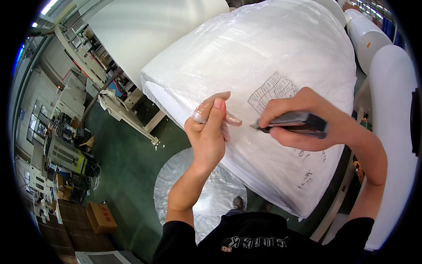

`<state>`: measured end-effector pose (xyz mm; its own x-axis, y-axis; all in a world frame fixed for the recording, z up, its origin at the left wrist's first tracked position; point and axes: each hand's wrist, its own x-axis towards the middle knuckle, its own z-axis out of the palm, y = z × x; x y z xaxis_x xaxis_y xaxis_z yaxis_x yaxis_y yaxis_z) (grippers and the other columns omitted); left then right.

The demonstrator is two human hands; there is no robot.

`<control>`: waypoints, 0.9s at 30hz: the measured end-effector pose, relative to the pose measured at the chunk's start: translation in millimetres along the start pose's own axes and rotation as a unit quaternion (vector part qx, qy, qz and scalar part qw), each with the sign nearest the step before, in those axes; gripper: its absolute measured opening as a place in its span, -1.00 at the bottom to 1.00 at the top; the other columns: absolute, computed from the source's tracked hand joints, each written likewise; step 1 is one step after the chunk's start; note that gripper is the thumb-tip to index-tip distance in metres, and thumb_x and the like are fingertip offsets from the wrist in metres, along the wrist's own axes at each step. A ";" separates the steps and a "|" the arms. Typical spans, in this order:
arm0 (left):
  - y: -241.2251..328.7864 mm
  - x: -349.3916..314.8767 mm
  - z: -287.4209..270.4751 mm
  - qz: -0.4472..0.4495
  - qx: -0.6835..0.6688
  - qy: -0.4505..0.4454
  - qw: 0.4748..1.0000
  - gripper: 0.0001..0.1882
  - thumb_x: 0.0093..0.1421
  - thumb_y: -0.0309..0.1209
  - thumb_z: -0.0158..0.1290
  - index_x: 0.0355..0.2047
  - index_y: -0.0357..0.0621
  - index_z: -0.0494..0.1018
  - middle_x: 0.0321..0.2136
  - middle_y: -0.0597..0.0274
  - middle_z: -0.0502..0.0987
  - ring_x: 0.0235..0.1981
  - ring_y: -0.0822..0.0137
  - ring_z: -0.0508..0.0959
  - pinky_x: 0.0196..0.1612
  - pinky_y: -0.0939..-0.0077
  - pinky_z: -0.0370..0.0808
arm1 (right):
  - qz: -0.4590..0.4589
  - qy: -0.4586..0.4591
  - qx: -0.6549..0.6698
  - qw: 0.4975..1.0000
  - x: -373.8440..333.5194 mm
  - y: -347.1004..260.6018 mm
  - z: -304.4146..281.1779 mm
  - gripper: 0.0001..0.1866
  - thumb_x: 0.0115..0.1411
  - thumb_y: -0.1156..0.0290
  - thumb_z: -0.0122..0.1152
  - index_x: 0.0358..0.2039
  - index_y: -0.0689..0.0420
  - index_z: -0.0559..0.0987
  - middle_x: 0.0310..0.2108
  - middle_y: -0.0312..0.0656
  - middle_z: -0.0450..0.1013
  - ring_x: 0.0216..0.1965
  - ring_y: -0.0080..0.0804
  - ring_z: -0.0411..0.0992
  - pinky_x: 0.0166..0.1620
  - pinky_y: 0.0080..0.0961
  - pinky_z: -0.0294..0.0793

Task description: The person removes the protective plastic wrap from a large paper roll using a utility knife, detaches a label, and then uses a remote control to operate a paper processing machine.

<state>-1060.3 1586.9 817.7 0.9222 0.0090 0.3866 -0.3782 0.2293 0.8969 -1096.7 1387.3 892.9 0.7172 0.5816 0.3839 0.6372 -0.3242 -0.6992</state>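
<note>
A large white roll [246,48] wrapped in clear plastic film fills the middle of the view. My left hand [208,132] pinches a fold of the plastic film [203,111] at the roll's near left edge; the film stretches over its fingers. In my right hand [314,108] is a dark utility knife [303,124], its tip pointing left toward the film, a short gap from my left fingers. Beside the knife lies a printed label [271,92], partly hidden by my right hand. Handwritten marks show on the wrap below that hand.
A round sheet of clear film [176,180] lies on the green floor [123,176] by my body. Another big white roll [154,26] is behind on the left, and more white rolls [391,97] stand on the right. Machinery and a cardboard box [101,218] are at left.
</note>
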 end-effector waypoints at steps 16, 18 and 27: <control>3.6 1.2 -10.4 -0.049 -0.003 -0.037 0.998 -0.68 0.23 -0.37 -0.07 -0.15 -0.44 0.39 -0.66 0.27 0.46 -0.64 0.53 0.44 -0.53 0.70 0.31 | -0.073 0.021 -0.315 0.946 -23.4 -18.0 -30.3 -0.87 -0.08 0.58 0.13 -0.49 0.17 0.37 -0.41 -0.17 0.28 -0.45 -0.38 0.31 -0.43 -0.53 0.29; 11.1 -1.7 -10.1 -0.071 -0.018 -0.050 0.996 -0.67 0.23 -0.37 -0.07 -0.13 -0.44 0.38 -0.65 0.26 0.47 -0.65 0.54 0.43 -0.55 0.72 0.29 | -0.036 0.056 -0.295 0.953 -18.9 -5.6 -9.8 -0.74 -0.11 0.62 0.12 -0.37 0.14 0.35 -0.43 -0.18 0.30 -0.49 -0.26 0.35 -0.44 -0.43 0.33; 11.3 -17.5 -28.4 -0.107 0.031 -0.080 0.991 -0.55 0.19 -0.35 -0.01 0.00 -0.40 0.25 -0.59 0.17 0.51 -0.74 0.59 0.28 -0.70 0.71 0.18 | 0.086 0.054 -0.467 0.879 13.3 25.2 41.3 -0.72 -0.21 0.43 0.26 -0.42 0.14 0.43 -0.44 -0.21 0.40 -0.53 -0.22 0.42 -0.47 -0.37 0.40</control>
<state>-1078.4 1617.0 815.0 0.9593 -0.1882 0.2103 -0.1837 0.1496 0.9715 -1082.7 1417.6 855.4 0.8155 0.4071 0.4114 0.4355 -0.8998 0.0274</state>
